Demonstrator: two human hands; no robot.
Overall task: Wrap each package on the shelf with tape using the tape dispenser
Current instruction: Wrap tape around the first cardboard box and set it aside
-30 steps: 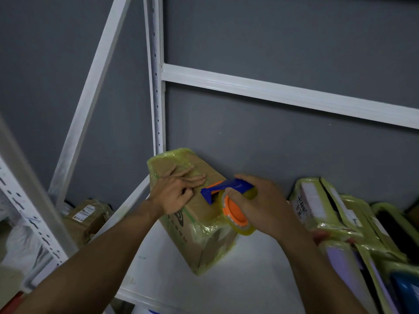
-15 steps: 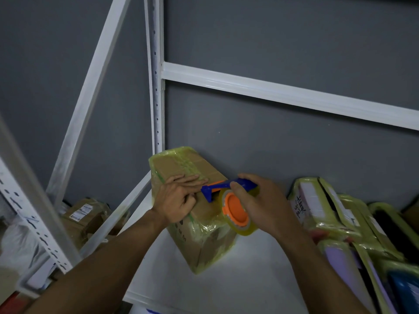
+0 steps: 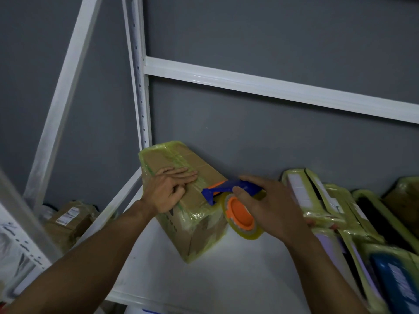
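A brown cardboard box (image 3: 195, 225) wrapped in yellowish clear tape stands tilted on the white shelf (image 3: 215, 277), against the grey wall. My left hand (image 3: 169, 192) presses flat on the box's top face, index and middle fingers stretched out along the tape. My right hand (image 3: 269, 207) grips the tape dispenser (image 3: 235, 200), which has a blue handle, an orange hub and a clear tape roll. Its blue front edge touches the box's top right edge.
Several flat taped packages (image 3: 335, 214) lean in a row at the right of the shelf. A taped brown parcel (image 3: 70, 220) with a label lies lower down at the left, beyond the white shelf frame (image 3: 140, 91).
My right hand and the dispenser have slid slightly right along the box top. My left hand's fingers have stretched out further over the tape. The box stays in place.
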